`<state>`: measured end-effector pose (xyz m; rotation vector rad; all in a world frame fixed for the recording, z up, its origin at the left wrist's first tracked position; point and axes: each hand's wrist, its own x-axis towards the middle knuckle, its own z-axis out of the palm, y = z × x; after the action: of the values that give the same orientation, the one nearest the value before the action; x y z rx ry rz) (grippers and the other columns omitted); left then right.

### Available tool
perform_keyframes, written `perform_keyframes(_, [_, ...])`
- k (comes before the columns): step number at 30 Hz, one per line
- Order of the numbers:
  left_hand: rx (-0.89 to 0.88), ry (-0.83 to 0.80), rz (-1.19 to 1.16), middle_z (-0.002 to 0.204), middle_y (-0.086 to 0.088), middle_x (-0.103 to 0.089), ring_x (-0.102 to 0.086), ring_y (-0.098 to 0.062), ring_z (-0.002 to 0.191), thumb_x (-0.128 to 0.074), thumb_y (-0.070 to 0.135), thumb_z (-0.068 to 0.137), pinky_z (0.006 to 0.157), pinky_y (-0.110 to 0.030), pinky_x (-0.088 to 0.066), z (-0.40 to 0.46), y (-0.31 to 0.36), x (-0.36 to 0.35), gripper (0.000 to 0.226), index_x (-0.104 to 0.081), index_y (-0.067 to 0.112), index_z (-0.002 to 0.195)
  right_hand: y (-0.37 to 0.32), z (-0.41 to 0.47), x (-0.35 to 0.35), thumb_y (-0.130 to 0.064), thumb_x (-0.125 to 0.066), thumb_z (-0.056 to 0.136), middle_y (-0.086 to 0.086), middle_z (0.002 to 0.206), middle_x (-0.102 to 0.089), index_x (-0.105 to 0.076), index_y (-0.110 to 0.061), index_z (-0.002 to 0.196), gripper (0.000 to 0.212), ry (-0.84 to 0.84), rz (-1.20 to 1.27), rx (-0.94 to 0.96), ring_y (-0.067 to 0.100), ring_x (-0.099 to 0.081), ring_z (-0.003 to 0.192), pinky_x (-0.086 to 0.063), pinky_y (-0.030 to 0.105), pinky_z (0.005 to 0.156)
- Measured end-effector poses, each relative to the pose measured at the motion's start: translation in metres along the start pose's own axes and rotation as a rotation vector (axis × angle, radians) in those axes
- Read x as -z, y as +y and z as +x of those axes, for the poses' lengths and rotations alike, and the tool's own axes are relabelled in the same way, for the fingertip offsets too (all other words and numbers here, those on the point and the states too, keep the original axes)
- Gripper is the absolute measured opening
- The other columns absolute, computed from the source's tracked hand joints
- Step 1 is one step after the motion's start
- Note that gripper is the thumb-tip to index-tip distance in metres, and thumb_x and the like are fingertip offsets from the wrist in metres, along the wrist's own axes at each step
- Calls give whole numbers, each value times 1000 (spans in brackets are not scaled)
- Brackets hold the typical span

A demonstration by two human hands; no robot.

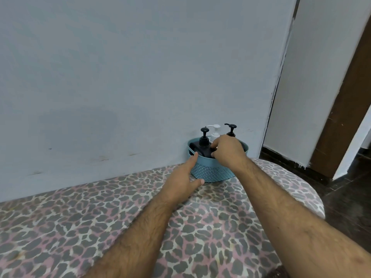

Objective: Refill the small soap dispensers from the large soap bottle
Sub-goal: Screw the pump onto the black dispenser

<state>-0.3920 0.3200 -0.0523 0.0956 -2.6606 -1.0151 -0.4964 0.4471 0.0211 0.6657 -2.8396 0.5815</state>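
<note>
Now 2 hands at basket (212, 171) (dispensers inside).

Right hand (227, 150) apparently grips black dispenser (203, 144) — left hand (183, 178) steadies basket (212, 170).

Basket (212, 170) on bed surface (100, 227), against wall (140, 67).
Three pump bottles upright inside: one left (204, 140), one rear centre (215, 131), one right (231, 129). Doorway (341, 97) to right.
</note>
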Motion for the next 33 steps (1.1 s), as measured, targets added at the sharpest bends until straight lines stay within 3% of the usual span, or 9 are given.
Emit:
perform_keyframes(5, [3,-6,20,158,4,-33,-39,-15,139,-67,30,93,109,-29,-33,1,0,0,85,-13,32,158,3,2,1,-11,-73,84,6,98,-74,-77,-15,106,23,35,59,24,20,-64,92,-50,30,77])
perform_keyframes(9, [15,-12,38,158,3,-35,-43,-17,136,-67,30,93,110,-32,-36,3,0,0,85,-12,32,158,8,4,-1,-15,-76,84,5,103,-73,-75,-17,112,28,34,100,33,17,-59,90,-43,26,76])
perform_keyframes(14, [40,-25,41,157,3,-36,-51,-24,127,-67,30,92,105,-35,-42,-1,5,1,86,-11,34,158,11,1,-4,-16,-72,87,8,108,-72,-74,-14,114,27,26,84,50,22,-63,100,-46,28,80])
perform_keyframes(16, [43,-39,33,158,4,-34,-46,-20,133,-68,31,92,109,-35,-39,-4,9,3,86,-13,32,158,11,-3,-3,-15,-69,89,11,108,-71,-74,-13,113,25,16,70,67,24,-63,97,-47,30,79])
perform_keyframes(18, [40,-31,6,159,5,-34,-39,-14,139,-68,34,91,112,-35,-34,-11,11,8,84,-17,31,157,11,-9,-3,-15,-65,91,14,113,-67,-73,-14,113,24,66,70,86,27,-60,98,-46,33,79])
perform_keyframes(21, [34,21,-16,158,7,-34,-38,-14,140,-67,37,92,114,-36,-34,-30,15,20,77,-24,31,156,7,-28,-2,-18,-62,93,11,123,-59,-69,-15,120,28,246,116,98,27,-57,112,-47,40,93])
perform_keyframes(25, [60,74,17,158,9,-32,-39,-13,138,-64,40,94,114,-37,-35,-70,12,42,72,-25,35,154,-12,-63,-8,-20,-62,93,6,114,-64,-72,-14,109,20,310,259,163,21,-60,103,-50,35,89])
perform_keyframes(28, [103,93,40,158,10,-31,-38,-6,135,-64,41,93,111,-30,-32,-106,6,61,72,-25,35,154,-33,-91,-19,-26,-63,93,2,113,-63,-71,-15,107,20,249,338,200,16,-60,100,-48,31,84])
perform_keyframes(33, [159,141,87,159,10,-30,-31,-11,144,-65,41,93,114,-28,-28,-173,0,88,73,-26,33,154,-74,-136,-36,-32,-66,90,0,110,-67,-72,-17,104,21,143,409,260,13,-61,97,-43,26,79])
